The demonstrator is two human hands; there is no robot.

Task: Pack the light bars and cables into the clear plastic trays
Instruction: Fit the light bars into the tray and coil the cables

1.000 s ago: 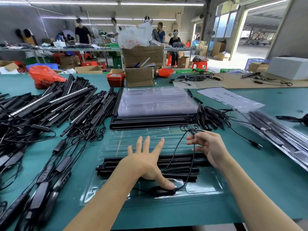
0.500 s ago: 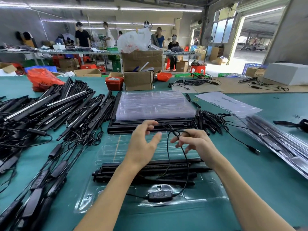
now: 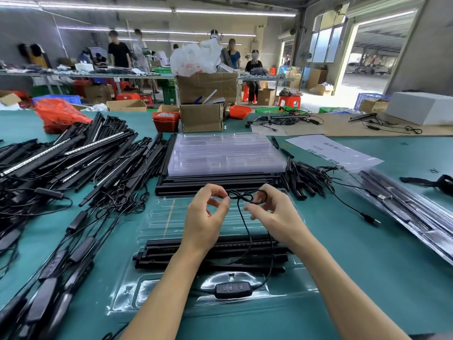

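A clear plastic tray (image 3: 157,217) lies on the green table in front of me. Black light bars (image 3: 159,253) lie across its middle, and a black inline controller (image 3: 232,288) sits in its near pocket. A thin black cable (image 3: 247,231) rises from the controller to my hands. My left hand (image 3: 204,217) pinches the cable's looped part at its fingertips. My right hand (image 3: 272,212) holds the other side of the loop, fingers curled round it. Both hands hover above the tray's far half.
A stack of clear trays (image 3: 225,153) rests on black bars (image 3: 215,181) behind the open tray. A big heap of light bars and cables (image 3: 73,163) covers the left. Packed trays (image 3: 411,204) lie at the right. Cardboard boxes (image 3: 201,116) stand at the table's far edge.
My left hand lifted off the controller in the tray and came up to the cable. Both hands now hold the cable bunched into a small loop between them.
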